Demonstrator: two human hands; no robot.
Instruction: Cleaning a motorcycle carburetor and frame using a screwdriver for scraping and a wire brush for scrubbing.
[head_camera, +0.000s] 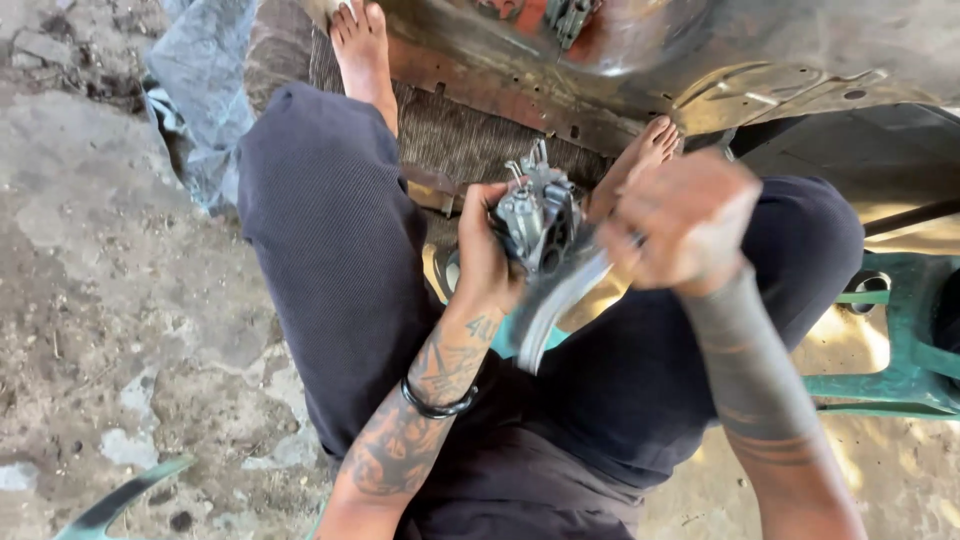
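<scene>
Currently the person sits low, knees apart, bare feet on a woven mat at twelve o'clock.

Left hand: fingers wrapped around a small metal engine part, grey cast body with levers and screws standing up. Firm hold, palm behind the part, thumb at its near side. The part sits at frame centre, between the knees, raised off the lap.

Right hand: closed in a fist at three o'clock of the part, motion-blurred. A pale curved strip, possibly a hose or a tool shaft, runs from the fist down toward six o'clock. Blur prevents telling which. The fist is clenched on its upper end.

Surroundings: rusty sheet-metal body overhead at twelve to two o'clock; green metal frame at three o'clock; cracked concrete floor at nine o'clock; black band on the left wrist.

Risks, as judgement:
- The part is held in the air by one hand only. A hard push or pull from the right fist could twist it out of the fingers and drop it onto the concrete.
- Small levers on top look delicate. A slip of the right hand could bend them.
- The left fingers lie close to where the right hand works, so a slip could strike them.
- Grit from the floor could enter the part's openings if it falls.
</scene>
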